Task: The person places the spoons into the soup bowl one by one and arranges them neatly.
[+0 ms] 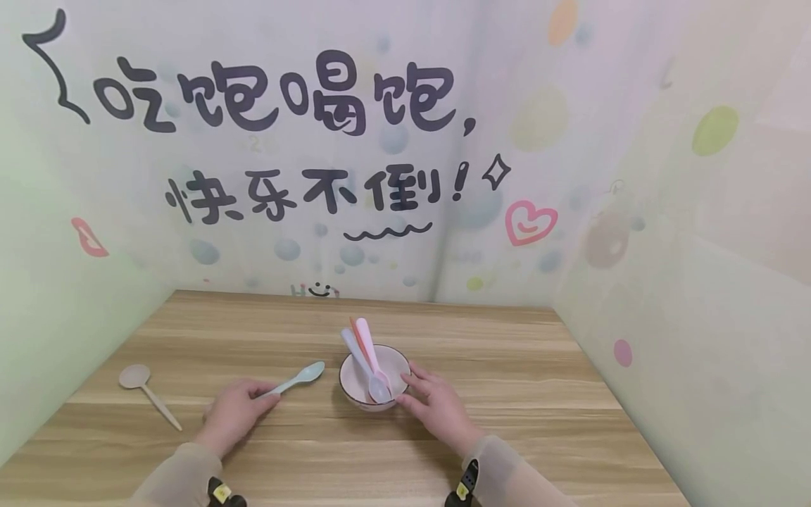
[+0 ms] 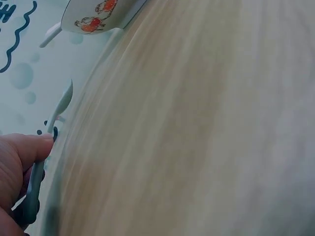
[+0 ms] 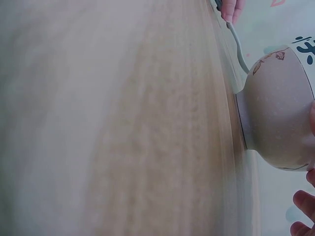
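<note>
My left hand (image 1: pixel 237 415) pinches a light blue spoon (image 1: pixel 298 377) by its handle, the scoop pointing right toward the bowl. In the left wrist view the thumb and fingers close round that handle (image 2: pixel 34 187). A white bowl (image 1: pixel 356 400) with a dark rim stands on the table; its side (image 2: pixel 93 17) carries orange-red patterns. Inside lean a pink spoon (image 1: pixel 365 338), a pale lavender spoon (image 1: pixel 355 348) and an orange-red one (image 1: pixel 354 324), mostly hidden. My right hand (image 1: pixel 440 408) holds the bowl at its right rim, thumb in front and fingers farther back.
A beige round-headed spoon (image 1: pixel 135 377) lies at the left of the wooden table (image 1: pixel 507 394), its handle slanting toward the front. A white wall (image 1: pixel 279 260) with dark lettering closes off the back. More wall panels (image 1: pixel 684 338) flank the table on both sides.
</note>
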Action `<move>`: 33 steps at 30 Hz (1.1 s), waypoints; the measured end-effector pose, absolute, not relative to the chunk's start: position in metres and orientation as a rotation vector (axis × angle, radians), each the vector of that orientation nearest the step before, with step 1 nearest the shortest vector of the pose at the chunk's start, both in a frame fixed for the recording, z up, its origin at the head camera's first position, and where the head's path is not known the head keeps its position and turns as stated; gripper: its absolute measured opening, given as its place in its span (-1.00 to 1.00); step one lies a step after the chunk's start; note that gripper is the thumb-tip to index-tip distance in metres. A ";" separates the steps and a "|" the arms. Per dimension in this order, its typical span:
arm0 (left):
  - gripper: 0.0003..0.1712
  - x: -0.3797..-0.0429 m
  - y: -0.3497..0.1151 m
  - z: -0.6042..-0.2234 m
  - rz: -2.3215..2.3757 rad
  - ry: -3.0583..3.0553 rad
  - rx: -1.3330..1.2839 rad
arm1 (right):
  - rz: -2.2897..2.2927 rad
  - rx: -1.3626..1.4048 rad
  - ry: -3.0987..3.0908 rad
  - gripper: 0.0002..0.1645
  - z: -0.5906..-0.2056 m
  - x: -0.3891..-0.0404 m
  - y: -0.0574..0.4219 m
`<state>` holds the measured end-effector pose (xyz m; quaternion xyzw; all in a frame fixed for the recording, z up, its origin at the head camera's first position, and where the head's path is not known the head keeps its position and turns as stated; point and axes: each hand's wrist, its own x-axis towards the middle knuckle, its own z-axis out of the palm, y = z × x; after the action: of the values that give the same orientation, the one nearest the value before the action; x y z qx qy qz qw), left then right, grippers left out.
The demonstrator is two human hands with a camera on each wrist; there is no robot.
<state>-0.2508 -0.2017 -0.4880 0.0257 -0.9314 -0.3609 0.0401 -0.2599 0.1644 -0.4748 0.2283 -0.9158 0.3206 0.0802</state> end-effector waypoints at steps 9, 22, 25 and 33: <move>-0.61 -0.251 -0.205 -0.474 -1.126 -2.840 -0.005 | 0.964 0.689 -2.735 -0.30 -0.476 -0.261 0.164; -0.71 -0.250 -0.207 -0.455 -1.152 -2.818 -0.117 | 0.987 0.688 -2.752 -0.30 -0.475 -0.260 0.164; -0.73 -0.250 -0.206 -0.451 -1.166 -2.817 -0.148 | 0.983 0.684 -2.751 -0.30 -0.474 -0.259 0.164; -0.75 -0.249 -0.203 -0.436 -1.132 -2.814 -0.240 | 0.968 0.691 -2.742 -0.29 -0.476 -0.261 0.164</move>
<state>-0.2490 -0.2033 -0.4356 -0.0787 -0.9237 -0.3716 0.0497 -0.2609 0.1645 -0.4764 0.2306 -0.9147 0.3231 0.0763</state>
